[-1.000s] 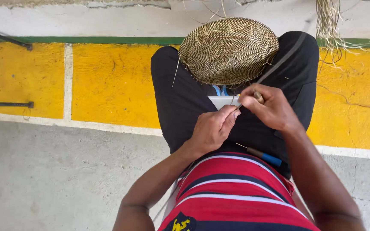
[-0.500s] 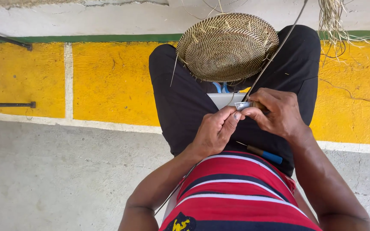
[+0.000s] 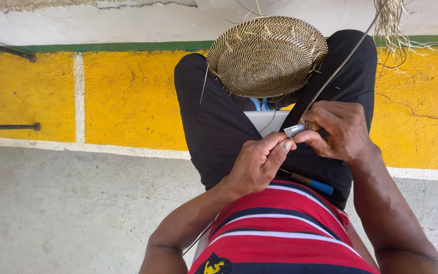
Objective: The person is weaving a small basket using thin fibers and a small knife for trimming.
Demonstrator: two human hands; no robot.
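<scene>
Right hand (image 3: 341,131) is closed around a small blade with a brownish handle (image 3: 302,128), the flat grey metal tip pointing toward the left hand (image 3: 257,163). Left hand is pinched shut, thumb and fingertips pressed on the near end of a long thin fibre strand (image 3: 341,65) just beside the blade tip. Compared with a second ago, the right hand has drawn away to the person's right and the blade now shows clear of the fingers; the strand runs taut from the hands up and away past the right knee. In my judgement this indicates scraping or splitting of the strand is under way. A round woven basket base (image 3: 268,55), tightly coiled, straw-coloured, with loose ends sticking out, rests on the knees against dark trousers (image 3: 214,122). A bundle of dry fibres (image 3: 392,20) hangs at the upper right. A slim tool with a blue end (image 3: 312,182) lies on the lap. Beyond is a yellow painted kerb (image 3: 128,96) and rough grey concrete floor (image 3: 67,213).
</scene>
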